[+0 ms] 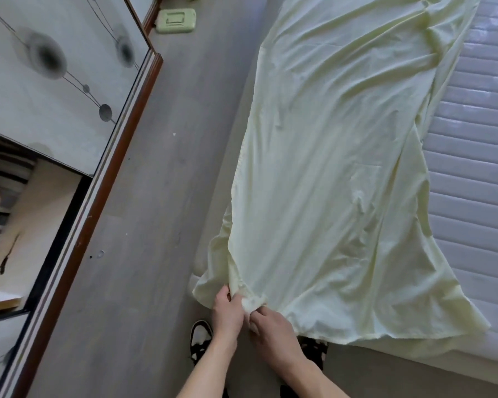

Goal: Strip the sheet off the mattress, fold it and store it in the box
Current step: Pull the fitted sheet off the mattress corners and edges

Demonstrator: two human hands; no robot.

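Far left of frame: wardrobe (55, 81) with pale sliding doors, dark dot-and-line pattern, brown trim along the edge. One door open at lower left, stacked striped fabric (3, 196) on a shelf inside, blurred, can't make out more.

Upper centre-left: small pale green plastic item (176, 20) on the grey floor (144, 225), just beside the wardrobe corner. Possibly a lid or a scale, too small to tell.

Bottom centre: left hand (227, 313) fingers curled, pinching the bunched corner of the sheet (328, 168). Right hand (273, 326) just beside it, touching the same bunch, fingers curled into the fabric. Both forearms enter from the bottom edge. A black-and-white shoe (200, 338) on the floor under the left wrist.

Centre to right: pale yellow sheet lies in a long wrinkled strip from the top of frame down to the hands, folded over on itself near the upper right. Its left edge hangs over the bed side toward the floor.

Right: bare mattress (472, 168), white quilted, horizontal ribs, uncovered beside the sheet.
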